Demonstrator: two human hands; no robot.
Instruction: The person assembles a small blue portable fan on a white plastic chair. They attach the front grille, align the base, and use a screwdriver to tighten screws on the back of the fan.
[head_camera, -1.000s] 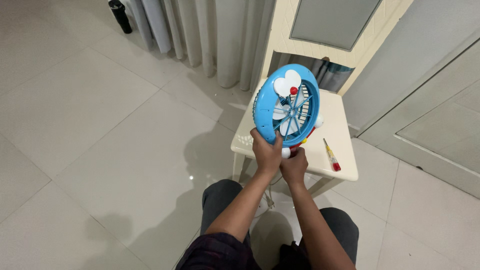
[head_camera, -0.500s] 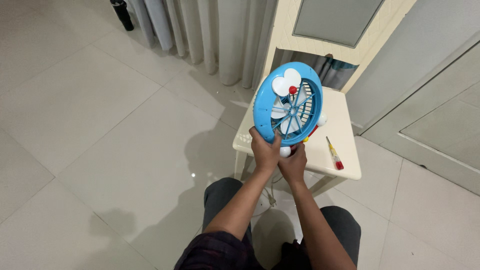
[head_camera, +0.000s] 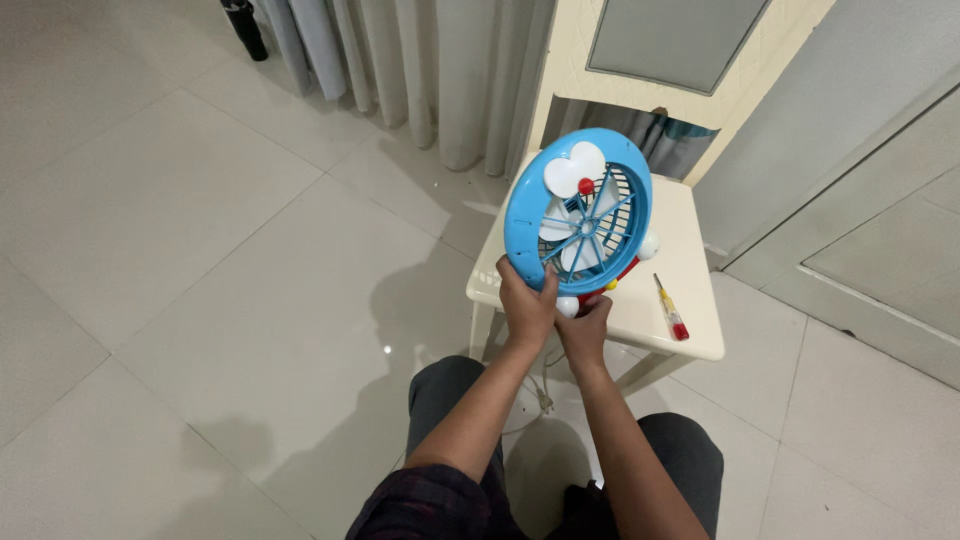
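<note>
Dark bottle (head_camera: 243, 28): stands on the tiled floor (head_camera: 170, 250) at the upper left, beside the grey curtains (head_camera: 400, 60), well apart from the work.

Left hand (head_camera: 527, 303): closed around the lower rim of the blue fan (head_camera: 578, 215), thumb on the front face, fingers wrapped behind. The forearm rises almost straight from the lap; the wrist is straight. This grip appears to carry the weight of the fan.

Blue fan: held upright and slightly tilted, grille facing the camera, above the front edge of the cream chair (head_camera: 640, 290). It is lifted, not resting on the seat. A cord (head_camera: 543, 395) hangs below it between the knees.

Right hand (head_camera: 585, 325): closed on the red-and-white base under the fan, just beside the left hand. It appears to steady the fan from below.

Screwdriver (head_camera: 668, 309): lies flat on the seat at the right, near the fan but not touching it, within reach of the right hand.
</note>
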